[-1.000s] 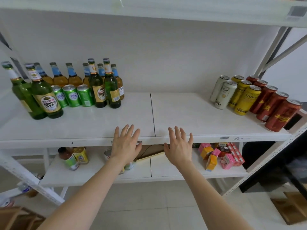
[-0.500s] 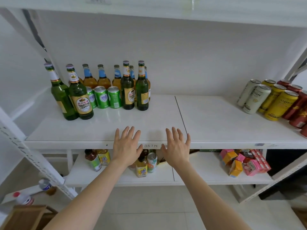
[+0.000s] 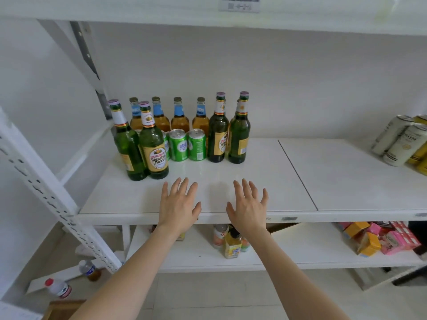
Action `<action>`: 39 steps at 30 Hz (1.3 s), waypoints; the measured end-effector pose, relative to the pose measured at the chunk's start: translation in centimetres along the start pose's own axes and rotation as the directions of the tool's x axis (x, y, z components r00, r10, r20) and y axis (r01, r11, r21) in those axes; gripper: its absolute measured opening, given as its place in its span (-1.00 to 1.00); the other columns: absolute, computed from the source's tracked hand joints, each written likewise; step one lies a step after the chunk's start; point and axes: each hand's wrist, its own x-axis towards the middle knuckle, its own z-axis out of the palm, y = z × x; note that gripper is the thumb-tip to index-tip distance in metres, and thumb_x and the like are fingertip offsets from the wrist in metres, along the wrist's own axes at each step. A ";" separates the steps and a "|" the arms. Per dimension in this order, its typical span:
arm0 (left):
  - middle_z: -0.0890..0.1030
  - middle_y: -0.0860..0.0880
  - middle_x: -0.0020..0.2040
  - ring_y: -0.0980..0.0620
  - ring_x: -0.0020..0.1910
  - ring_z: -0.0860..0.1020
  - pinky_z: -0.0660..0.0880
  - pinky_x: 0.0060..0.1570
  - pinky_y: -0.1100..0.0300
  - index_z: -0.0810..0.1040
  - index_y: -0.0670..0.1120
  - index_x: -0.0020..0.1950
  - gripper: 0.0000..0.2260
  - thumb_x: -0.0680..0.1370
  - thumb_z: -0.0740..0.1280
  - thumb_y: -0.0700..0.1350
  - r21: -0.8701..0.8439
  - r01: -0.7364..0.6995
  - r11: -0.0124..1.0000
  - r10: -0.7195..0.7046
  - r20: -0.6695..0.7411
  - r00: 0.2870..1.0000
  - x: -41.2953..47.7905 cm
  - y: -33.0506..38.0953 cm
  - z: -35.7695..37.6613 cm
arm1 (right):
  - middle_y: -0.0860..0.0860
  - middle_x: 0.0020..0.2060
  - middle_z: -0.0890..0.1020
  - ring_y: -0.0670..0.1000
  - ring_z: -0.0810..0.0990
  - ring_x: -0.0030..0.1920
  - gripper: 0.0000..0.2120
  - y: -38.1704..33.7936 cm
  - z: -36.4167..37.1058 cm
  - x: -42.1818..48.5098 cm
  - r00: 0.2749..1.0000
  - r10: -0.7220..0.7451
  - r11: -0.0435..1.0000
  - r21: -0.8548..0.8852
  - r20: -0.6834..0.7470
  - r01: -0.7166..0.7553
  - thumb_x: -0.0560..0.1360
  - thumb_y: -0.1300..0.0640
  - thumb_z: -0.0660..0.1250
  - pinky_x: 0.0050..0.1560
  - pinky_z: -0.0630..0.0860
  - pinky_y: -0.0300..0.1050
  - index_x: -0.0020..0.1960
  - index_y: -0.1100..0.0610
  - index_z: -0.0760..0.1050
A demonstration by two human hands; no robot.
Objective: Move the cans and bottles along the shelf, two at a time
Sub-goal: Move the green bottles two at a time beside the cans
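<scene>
On the white shelf (image 3: 254,172), left part, stand several green beer bottles: one pair at the front left (image 3: 153,144) and another pair further right (image 3: 239,132). Green cans (image 3: 178,145) sit between them, with a row of amber bottles (image 3: 179,116) behind. My left hand (image 3: 179,203) and my right hand (image 3: 248,205) hover over the shelf's front edge, fingers spread and holding nothing, a short way in front of the drinks. White and yellow cans (image 3: 403,143) cluster at the far right.
A white perforated upright (image 3: 46,192) slants across the left. The lower shelf (image 3: 300,255) carries small bottles (image 3: 232,244) and pink and orange boxes (image 3: 381,239). Two plastic bottles (image 3: 59,288) lie on the floor at the left.
The view has swung left and closer, so the bottle group now sits ahead and the right-hand cans slide towards the edge. Both hands have moved forward over the shelf, still spread and empty.
</scene>
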 end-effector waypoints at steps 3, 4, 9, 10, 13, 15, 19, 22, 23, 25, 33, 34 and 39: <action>0.35 -0.13 0.49 -0.16 0.49 0.26 0.15 0.43 -0.24 0.32 -0.04 0.47 -0.49 0.57 0.20 0.16 -0.007 -0.007 1.000 0.007 0.009 1.000 -0.4 -4.1 0.0 | 0.08 0.56 0.18 0.14 0.11 0.56 -0.36 -3.5 0.1 0.3 0.999 0.033 0.999 0.007 -0.012 -0.033 0.59 -0.19 0.12 0.49 -0.05 0.30 0.57 0.04 0.06; 0.35 -0.13 0.49 -0.16 0.50 0.26 0.15 0.44 -0.24 0.31 -0.04 0.47 -0.48 0.57 0.20 0.16 -0.006 -0.014 1.000 0.014 0.013 1.000 -0.6 -5.6 -0.1 | 0.08 0.56 0.19 0.14 0.11 0.55 -0.36 -4.8 0.1 0.4 0.999 0.042 0.999 0.012 -0.019 -0.042 0.59 -0.18 0.12 0.49 -0.04 0.30 0.57 0.04 0.06; 0.36 -0.12 0.48 -0.15 0.49 0.26 0.18 0.44 -0.22 0.30 -0.04 0.47 -0.48 0.56 0.21 0.16 0.001 -0.042 0.999 0.042 0.000 0.999 -1.6 -13.2 -0.5 | 0.08 0.56 0.19 0.13 0.12 0.55 -0.37 -11.4 0.4 0.7 0.995 0.084 0.996 0.035 -0.044 -0.082 0.59 -0.17 0.12 0.49 -0.03 0.30 0.57 0.04 0.07; 0.36 -0.12 0.49 -0.15 0.49 0.26 0.17 0.44 -0.22 0.30 -0.03 0.47 -0.48 0.57 0.20 0.15 -0.002 -0.036 0.999 0.036 0.001 0.999 -1.7 -14.6 -0.6 | 0.08 0.55 0.21 0.13 0.14 0.55 -0.38 -12.7 0.4 0.9 0.994 0.092 0.995 0.045 -0.052 -0.089 0.59 -0.17 0.13 0.49 -0.02 0.30 0.56 0.04 0.08; 0.36 -0.13 0.48 -0.15 0.48 0.26 0.17 0.44 -0.21 0.29 -0.03 0.47 -0.49 0.57 0.20 0.15 0.000 -0.026 1.000 0.026 -0.001 1.000 -2.0 -18.4 -0.8 | 0.08 0.54 0.23 0.14 0.16 0.54 -0.38 -15.9 0.3 1.4 0.993 0.092 0.995 0.054 -0.068 -0.088 0.58 -0.16 0.15 0.48 0.00 0.30 0.56 0.05 0.11; 0.38 -0.12 0.46 -0.14 0.47 0.26 0.18 0.44 -0.21 0.29 -0.04 0.47 -0.49 0.58 0.19 0.15 0.001 -0.022 1.000 0.022 -0.008 1.000 -1.9 -20.2 -1.0 | 0.08 0.55 0.23 0.13 0.16 0.54 -0.37 -17.5 0.1 2.0 0.993 0.081 0.996 0.044 -0.081 -0.077 0.58 -0.17 0.14 0.48 0.00 0.30 0.56 0.05 0.10; 0.39 -0.11 0.44 -0.13 0.46 0.28 0.19 0.44 -0.19 0.29 -0.03 0.46 -0.50 0.58 0.19 0.15 -0.003 -0.012 1.000 0.012 -0.025 1.000 -0.9 -22.8 -1.1 | 0.09 0.54 0.25 0.13 0.17 0.53 -0.37 -19.8 -0.4 3.9 0.992 0.073 0.997 0.036 -0.105 -0.070 0.57 -0.17 0.17 0.48 0.01 0.30 0.55 0.06 0.14; 0.42 -0.12 0.41 -0.14 0.42 0.34 0.25 0.41 -0.18 0.31 -0.05 0.43 -0.51 0.57 0.22 0.14 -0.009 -0.010 1.000 0.009 -0.059 0.998 0.4 -23.9 -1.1 | 0.08 0.52 0.28 0.12 0.18 0.53 -0.37 -20.9 -0.9 5.5 0.990 0.056 0.998 0.046 -0.130 -0.050 0.56 -0.16 0.19 0.47 0.03 0.30 0.54 0.07 0.15; 0.44 -0.13 0.39 -0.14 0.39 0.36 0.28 0.40 -0.17 0.33 -0.07 0.42 -0.51 0.57 0.23 0.14 -0.019 -0.010 1.000 0.009 -0.073 0.997 0.8 -24.2 -1.0 | 0.07 0.51 0.29 0.12 0.19 0.52 -0.37 -21.2 -1.0 6.1 0.988 0.052 0.997 0.056 -0.144 -0.044 0.55 -0.17 0.19 0.47 0.04 0.30 0.53 0.07 0.16; 0.50 -0.14 0.33 -0.15 0.32 0.43 0.37 0.34 -0.11 0.35 -0.11 0.40 -0.50 0.55 0.27 0.14 -0.079 -0.006 0.997 -0.002 -0.104 0.995 1.8 -24.5 -0.7 | 0.07 0.50 0.32 0.12 0.21 0.52 -0.35 -21.6 -1.3 7.4 0.983 0.056 0.995 0.092 -0.174 -0.040 0.54 -0.17 0.22 0.47 0.07 0.29 0.53 0.08 0.17; 0.50 -0.03 0.32 -0.02 0.24 0.49 0.41 0.09 0.17 0.29 -0.05 0.42 -0.38 0.45 0.49 0.01 -0.773 0.194 0.604 -0.187 0.099 0.977 7.0 -23.7 1.5 | 0.03 0.36 0.45 0.12 0.41 0.35 -0.32 -22.6 -1.3 12.7 0.987 0.110 0.926 0.373 -0.114 -0.060 0.50 -0.18 0.28 0.36 0.30 0.17 0.50 0.07 0.14; 0.51 -0.01 0.30 0.01 0.22 0.49 0.41 0.09 0.18 0.29 -0.03 0.41 -0.37 0.44 0.51 0.00 -0.817 0.242 0.524 -0.211 0.151 0.966 7.7 -23.6 1.8 | 0.03 0.31 0.49 0.12 0.45 0.31 -0.34 -22.6 -1.1 13.3 0.988 0.123 0.884 0.462 -0.091 -0.068 0.49 -0.17 0.30 0.32 0.35 0.16 0.48 0.05 0.17; 0.56 0.12 0.16 0.07 0.11 0.53 0.47 -0.01 0.23 0.39 0.12 0.26 -0.43 0.35 0.58 0.02 -0.889 0.384 0.251 -0.209 0.337 0.918 10.1 -24.1 3.3 | -0.18 0.11 0.54 -0.08 0.53 0.13 -0.43 -22.4 -0.1 15.9 0.995 0.091 0.554 0.827 0.049 -0.091 0.43 -0.09 0.45 0.06 0.48 -0.18 0.35 -0.04 0.32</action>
